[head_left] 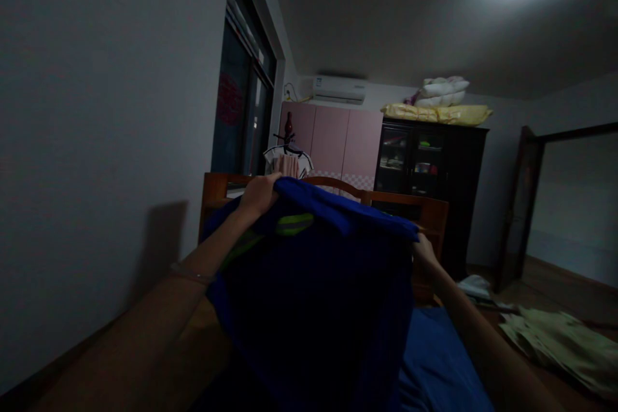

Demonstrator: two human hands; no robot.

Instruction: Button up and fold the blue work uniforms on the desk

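Note:
A dark blue garment (pixel 313 283) with a yellow-green stripe hangs spread out in front of me, held up by its top edge. My left hand (pixel 258 194) is closed on its upper left corner. My right hand (pixel 425 250) grips the upper right corner, its fingers partly hidden behind the cloth. A thin bracelet sits on my left wrist. The lower part of the garment drops toward the blue bedding (pixel 434 360) beneath my arms.
A wooden bed frame (pixel 429 209) stands just beyond the garment. Behind it are pink wardrobe doors (pixel 345 141) and a dark glass cabinet (pixel 434 161) with bedding piled on top. A pale green cloth (pixel 560 341) lies on the floor at right. A grey wall runs along the left.

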